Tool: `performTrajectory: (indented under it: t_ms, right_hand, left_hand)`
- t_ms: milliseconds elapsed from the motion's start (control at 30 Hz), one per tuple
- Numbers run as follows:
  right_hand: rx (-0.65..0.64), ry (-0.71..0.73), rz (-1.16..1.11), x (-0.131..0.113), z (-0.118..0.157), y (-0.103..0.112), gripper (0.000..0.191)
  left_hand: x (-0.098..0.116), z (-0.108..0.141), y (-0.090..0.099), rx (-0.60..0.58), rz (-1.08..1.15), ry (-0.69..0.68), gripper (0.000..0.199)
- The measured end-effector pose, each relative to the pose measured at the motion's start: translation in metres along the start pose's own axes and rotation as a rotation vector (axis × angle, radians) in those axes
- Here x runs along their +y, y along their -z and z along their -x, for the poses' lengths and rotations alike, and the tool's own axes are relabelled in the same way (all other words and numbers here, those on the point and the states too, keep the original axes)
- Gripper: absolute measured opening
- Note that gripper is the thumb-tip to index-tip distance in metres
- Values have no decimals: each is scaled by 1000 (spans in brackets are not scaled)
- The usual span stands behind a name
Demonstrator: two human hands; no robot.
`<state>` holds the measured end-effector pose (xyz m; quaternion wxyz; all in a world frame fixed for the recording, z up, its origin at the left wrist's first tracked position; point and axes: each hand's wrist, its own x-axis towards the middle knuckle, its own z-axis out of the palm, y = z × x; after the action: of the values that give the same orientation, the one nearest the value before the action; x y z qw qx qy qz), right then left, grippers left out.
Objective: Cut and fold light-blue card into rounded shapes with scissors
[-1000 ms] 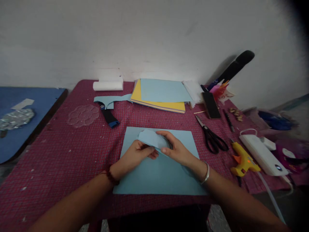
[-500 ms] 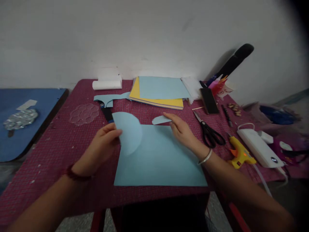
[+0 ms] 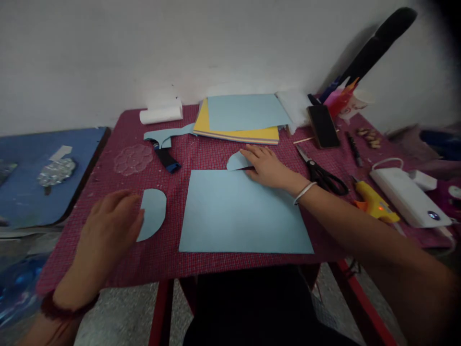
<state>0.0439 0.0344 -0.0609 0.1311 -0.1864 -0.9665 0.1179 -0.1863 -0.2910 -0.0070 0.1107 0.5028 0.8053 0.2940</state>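
A half-round light blue paper piece (image 3: pixel 154 214) lies on the table's left side. My left hand (image 3: pixel 110 230), blurred by motion, is at its left edge with fingers and thumb apart. In the middle is a large light blue paper sheet (image 3: pixel 245 218). At its far edge, my right hand (image 3: pixel 268 167) has its fingers over a second rounded light blue paper piece (image 3: pixel 236 161) and its thumb below. Part of that piece is hidden under the fingers, and a dark gap shows beneath it.
Black-handled scissors (image 3: pixel 322 175), a phone (image 3: pixel 323 126) and a yellow glue gun (image 3: pixel 376 202) lie to the right, near a white power strip (image 3: pixel 410 197). Stacked coloured paper (image 3: pixel 237 135) and a white roll (image 3: pixel 162 114) are at the back. A box cutter (image 3: pixel 166 158) lies left of centre.
My left hand has moved left and down, taking the half-round paper off the large sheet and laying it on the table. The right hand's fingers now cover the second piece from above.
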Motion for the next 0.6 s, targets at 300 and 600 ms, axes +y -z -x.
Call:
performTrajectory:
  t_ms: [300, 600]
  right_hand:
    - [-238, 110, -346, -72, 129, 36, 77]
    - [-186, 4, -378, -61, 170, 27, 69]
  left_hand:
    - [93, -1, -85, -602, -292, -634, 34]
    - [110, -15, -80, -716, -418, -589, 22]
